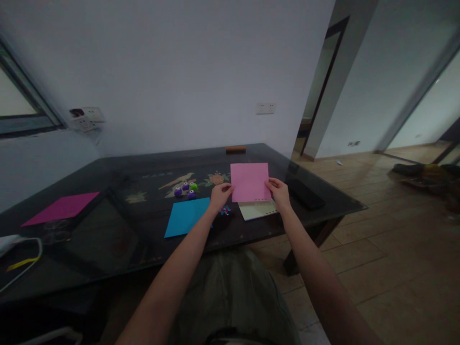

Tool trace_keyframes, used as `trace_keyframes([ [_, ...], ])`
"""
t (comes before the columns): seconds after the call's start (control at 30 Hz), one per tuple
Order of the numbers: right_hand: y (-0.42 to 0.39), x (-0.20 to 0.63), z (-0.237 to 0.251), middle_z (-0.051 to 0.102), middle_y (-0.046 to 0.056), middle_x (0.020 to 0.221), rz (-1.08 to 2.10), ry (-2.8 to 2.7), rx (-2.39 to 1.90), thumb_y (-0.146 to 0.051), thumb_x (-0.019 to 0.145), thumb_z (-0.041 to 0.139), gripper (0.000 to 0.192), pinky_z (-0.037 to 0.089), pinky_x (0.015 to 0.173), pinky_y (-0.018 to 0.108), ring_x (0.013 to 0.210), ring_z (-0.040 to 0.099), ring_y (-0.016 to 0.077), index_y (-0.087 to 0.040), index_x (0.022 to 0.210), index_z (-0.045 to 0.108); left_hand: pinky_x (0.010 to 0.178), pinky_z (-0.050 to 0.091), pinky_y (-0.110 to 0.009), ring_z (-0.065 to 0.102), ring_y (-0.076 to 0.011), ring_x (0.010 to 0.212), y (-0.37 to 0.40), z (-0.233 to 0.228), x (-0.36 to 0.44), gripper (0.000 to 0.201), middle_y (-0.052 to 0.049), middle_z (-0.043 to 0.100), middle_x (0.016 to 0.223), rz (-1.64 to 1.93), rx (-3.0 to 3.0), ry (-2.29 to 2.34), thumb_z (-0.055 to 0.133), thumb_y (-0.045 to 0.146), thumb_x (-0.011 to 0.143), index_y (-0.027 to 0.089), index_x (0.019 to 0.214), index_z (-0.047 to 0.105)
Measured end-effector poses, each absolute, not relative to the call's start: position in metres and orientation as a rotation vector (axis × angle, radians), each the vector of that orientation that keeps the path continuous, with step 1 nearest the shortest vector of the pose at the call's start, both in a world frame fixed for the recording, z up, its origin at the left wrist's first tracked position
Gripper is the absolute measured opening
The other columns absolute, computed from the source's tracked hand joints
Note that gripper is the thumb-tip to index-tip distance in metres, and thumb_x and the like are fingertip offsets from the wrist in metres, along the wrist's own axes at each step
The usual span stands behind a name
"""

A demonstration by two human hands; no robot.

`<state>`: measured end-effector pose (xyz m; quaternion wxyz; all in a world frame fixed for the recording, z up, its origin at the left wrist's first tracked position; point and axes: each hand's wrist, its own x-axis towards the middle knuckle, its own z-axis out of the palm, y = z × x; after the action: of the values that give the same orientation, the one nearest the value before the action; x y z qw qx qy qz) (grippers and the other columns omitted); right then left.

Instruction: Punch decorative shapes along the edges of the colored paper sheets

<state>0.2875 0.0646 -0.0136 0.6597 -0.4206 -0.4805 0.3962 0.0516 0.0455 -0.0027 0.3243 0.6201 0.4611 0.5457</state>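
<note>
A pink sheet of paper (pixel 250 182) is held up between my two hands, with small holes along its lower edge. My left hand (pixel 220 195) pinches its left edge, and my right hand (pixel 278 190) grips the right edge. Below and partly behind it lies a cream notebook page (pixel 257 211) with punched holes. Left of my left wrist a blue sheet (pixel 187 217) rests flat on the table. Beside that wrist sits a small cluster of blue and red bits (pixel 224 210), too small to name.
Several purple and green balls with eyes (pixel 186 187) stand on the dark table (pixel 118 211). A magenta sheet (pixel 61 209) lies far left, near a white cable (pixel 39 249). A black flat object (pixel 306 194) is at the right, and a brown roll (pixel 235 149) at the back edge.
</note>
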Motion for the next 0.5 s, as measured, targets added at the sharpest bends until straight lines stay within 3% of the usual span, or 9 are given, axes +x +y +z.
trace_keyframes([
  [0.07,0.063,0.289,-0.013,0.066,0.003,0.068,0.844,-1.091,-0.997,-0.038,0.057,0.072,0.039,0.042,0.053,0.026,0.056,0.055,0.0144,-0.016,0.088,0.066,0.058,0.047,-0.024,0.059,-0.0135,0.061,0.043,-0.004,0.056,0.029,-0.002,0.065,0.068,1.419,1.585,1.164,0.062,0.021,0.071,0.014,0.099,0.063],
  [0.13,0.06,0.291,-0.012,0.062,0.001,0.061,0.783,-1.115,-1.054,-0.038,0.059,0.071,0.041,0.037,0.049,0.025,0.051,0.051,0.0131,-0.014,0.092,0.066,0.056,0.047,-0.023,0.058,-0.0118,0.055,0.038,-0.003,0.061,0.053,0.002,0.063,0.063,1.424,1.55,1.123,0.063,0.017,0.071,0.016,0.122,0.05],
  [0.2,0.057,0.293,-0.01,0.06,0.001,0.058,0.728,-1.142,-1.108,-0.038,0.06,0.07,0.042,0.034,0.047,0.024,0.049,0.049,0.0127,-0.013,0.094,0.067,0.056,0.046,-0.021,0.058,-0.0108,0.052,0.033,-0.002,0.066,0.065,0.005,0.061,0.059,1.41,1.56,1.112,0.063,0.015,0.07,0.018,0.131,0.04],
  [0.37,0.051,0.304,-0.007,0.057,0.0,0.055,0.63,-1.298,-1.238,-0.038,0.061,0.067,0.04,0.032,0.047,0.024,0.049,0.045,0.0116,-0.009,0.09,0.068,0.048,0.042,-0.018,0.055,-0.0094,0.044,0.015,0.002,0.073,0.032,0.006,0.058,0.051,1.22,1.636,1.17,0.062,0.016,0.071,0.016,0.103,0.054],
  [0.5,0.047,0.314,-0.011,0.055,-0.001,0.052,0.59,-1.423,-1.318,-0.038,0.061,0.066,0.04,0.032,0.047,0.024,0.047,0.044,0.0116,-0.01,0.09,0.069,0.043,0.039,-0.017,0.053,-0.0091,0.041,0.005,0.0,0.077,0.021,0.007,0.056,0.05,1.095,1.681,1.226,0.063,0.015,0.071,0.018,0.09,0.053],
])
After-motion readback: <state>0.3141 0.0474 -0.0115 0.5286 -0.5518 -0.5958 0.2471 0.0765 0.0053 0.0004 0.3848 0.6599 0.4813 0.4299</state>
